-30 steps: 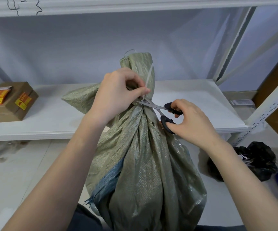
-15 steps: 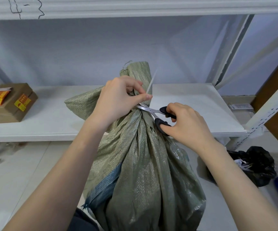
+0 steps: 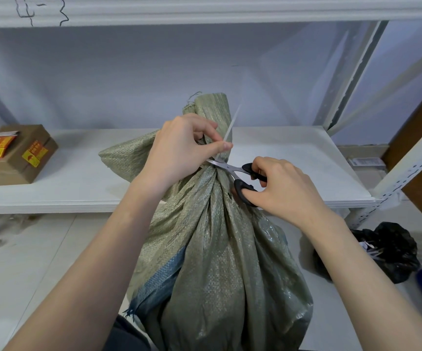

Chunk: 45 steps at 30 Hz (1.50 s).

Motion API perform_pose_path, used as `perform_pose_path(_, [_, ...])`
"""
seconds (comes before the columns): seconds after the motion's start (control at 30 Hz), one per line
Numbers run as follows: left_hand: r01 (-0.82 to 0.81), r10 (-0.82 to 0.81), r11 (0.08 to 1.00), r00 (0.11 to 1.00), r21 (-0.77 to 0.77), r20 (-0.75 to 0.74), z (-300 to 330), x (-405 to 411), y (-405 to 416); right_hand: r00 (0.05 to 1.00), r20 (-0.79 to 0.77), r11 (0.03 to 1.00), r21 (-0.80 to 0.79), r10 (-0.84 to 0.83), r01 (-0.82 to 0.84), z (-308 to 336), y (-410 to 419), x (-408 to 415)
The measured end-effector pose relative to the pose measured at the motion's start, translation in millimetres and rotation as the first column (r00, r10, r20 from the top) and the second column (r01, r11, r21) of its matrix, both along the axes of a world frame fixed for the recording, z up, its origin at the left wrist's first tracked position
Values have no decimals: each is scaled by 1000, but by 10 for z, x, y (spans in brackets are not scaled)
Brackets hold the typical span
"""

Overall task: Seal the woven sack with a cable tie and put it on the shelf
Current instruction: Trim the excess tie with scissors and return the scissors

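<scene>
A green woven sack (image 3: 220,262) stands upright in front of me, its neck gathered and cinched. A white cable tie (image 3: 231,124) sticks up from the neck as a long thin tail. My left hand (image 3: 179,150) pinches that tail between thumb and fingers, just above the neck. My right hand (image 3: 278,188) grips black-handled scissors (image 3: 240,173), whose blades lie across the tail at its base. The white shelf (image 3: 78,178) runs behind the sack.
A brown cardboard box (image 3: 17,154) with yellow and red labels sits at the shelf's left end. A black plastic bag (image 3: 392,249) lies on the floor to the right, beside the shelf's perforated upright (image 3: 407,173). An upper shelf beam (image 3: 205,8) spans overhead.
The view has shifted slightly, so sack and hands sit a little lower in frame. The scissor handles look slightly further apart than 0.5 s ago. The left hand still holds the tie's tail.
</scene>
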State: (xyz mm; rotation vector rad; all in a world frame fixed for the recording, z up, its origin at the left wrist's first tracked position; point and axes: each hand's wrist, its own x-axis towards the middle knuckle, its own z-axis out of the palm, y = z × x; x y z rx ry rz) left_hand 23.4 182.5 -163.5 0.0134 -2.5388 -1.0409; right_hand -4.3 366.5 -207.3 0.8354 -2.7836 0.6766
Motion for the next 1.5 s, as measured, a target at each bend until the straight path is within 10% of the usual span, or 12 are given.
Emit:
perform_pose_path(1.07, [16, -15, 1000, 999, 27, -37, 22, 5, -27, 999, -38, 999, 34, 19, -18, -16, -41, -49])
perform_pose_path(1.5, [-4, 140, 911, 943, 412, -302, 335, 145, -90, 986, 155, 998, 24, -54, 51, 387, 194, 24])
